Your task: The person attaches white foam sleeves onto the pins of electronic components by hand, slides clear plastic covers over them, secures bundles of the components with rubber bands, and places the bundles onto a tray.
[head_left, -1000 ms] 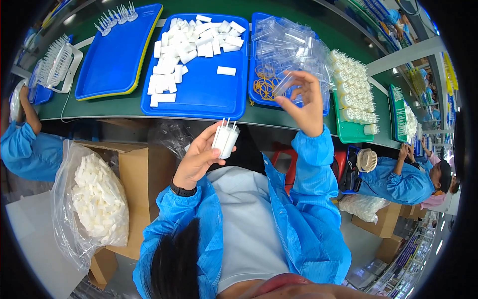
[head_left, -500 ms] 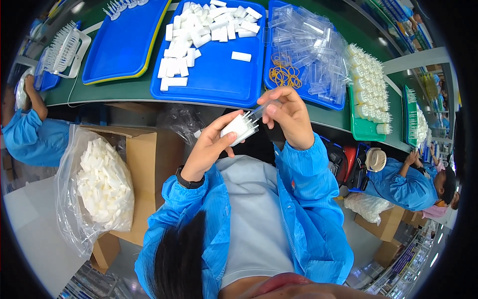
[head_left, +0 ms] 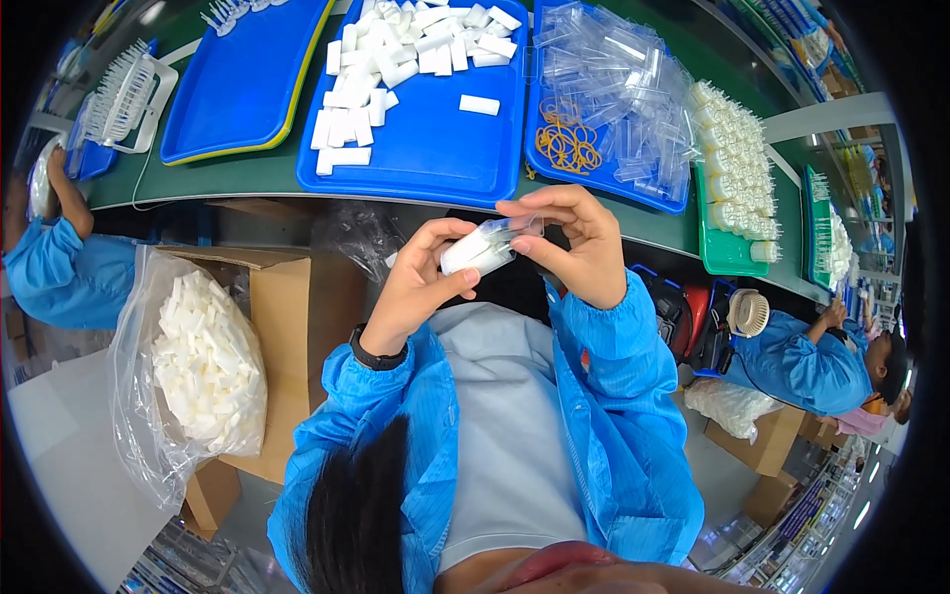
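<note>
Green workbench (head_left: 247, 178) runs across the top, loaded with trays. Far left of the grip: cardboard box (head_left: 297, 327) lined with a clear bag of white pieces (head_left: 203, 366), low beside the person's left arm. Up and left of the grip: empty blue tray (head_left: 247, 89). Directly above the grip: second blue tray (head_left: 435, 148), white blocks heaped at its far end. Left hand (head_left: 421, 282) curled around small white pieces (head_left: 475, 252), thumb and fingers closed on them. Touching from the right, right hand (head_left: 579, 243) pinches a clear sleeve (head_left: 517, 230) over the ends of those pieces, fingertips together on it. Both hands held near the chest, below the bench edge. Up and right of the grip: tray of clear sleeves (head_left: 614, 79) with orange rubber bands (head_left: 566, 148). Further right, green tray (head_left: 727, 252) of white capped parts.
</note>
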Demonstrator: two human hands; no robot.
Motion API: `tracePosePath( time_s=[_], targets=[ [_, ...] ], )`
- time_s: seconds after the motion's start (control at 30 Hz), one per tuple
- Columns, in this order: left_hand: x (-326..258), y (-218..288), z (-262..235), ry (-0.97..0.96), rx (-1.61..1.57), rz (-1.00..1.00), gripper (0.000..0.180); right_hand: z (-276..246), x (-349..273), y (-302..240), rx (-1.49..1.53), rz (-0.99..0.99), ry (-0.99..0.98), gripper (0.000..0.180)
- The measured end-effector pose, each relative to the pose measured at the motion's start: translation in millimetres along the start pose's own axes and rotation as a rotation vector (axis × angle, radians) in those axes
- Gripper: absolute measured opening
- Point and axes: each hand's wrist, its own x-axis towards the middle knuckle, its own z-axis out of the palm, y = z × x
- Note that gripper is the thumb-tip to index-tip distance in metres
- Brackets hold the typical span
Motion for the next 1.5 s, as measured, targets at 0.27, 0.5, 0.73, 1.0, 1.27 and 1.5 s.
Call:
tracePosePath(
  time_s=[0.27, 0.5, 0.73, 1.0, 1.27, 1.5],
  targets=[
    [2.0, -2.1, 0.1, 0.013, -0.085, -0.057, 0.035, 10.4, -1.5, -8.0, -0.167, -0.073, -0.025, 0.033],
    [3.3, -3.2, -1.3, -0.012, -0.081, -0.072, 0.027, 8.0, -0.5, -10.0, -0.279, -0.123, -0.093, 0.028],
    [2.7, -6.0, -1.0, -0.006, -0.056, 0.003, 0.026, -2.3, -0.2, -18.7, -0.376, -0.100, -0.119, 0.022],
    [1.6, -3.7, -0.9, -0.001, -0.014, -0.011, 0.025, -19.3, 4.4, -19.5, -0.490, -0.193, -0.223, 0.020],
    [0.0, -4.3, 0.0, 0.020, -0.062, -0.055, 0.025, -17.6, 4.3, -13.2, -0.445, -0.086, -0.250, 0.020],
    [-1.0, -3.5, -1.1, 0.027, -0.057, 0.040, 0.019, -9.6, -11.6, 12.8, -0.341, -0.309, -0.087, 0.023]
  ],
)
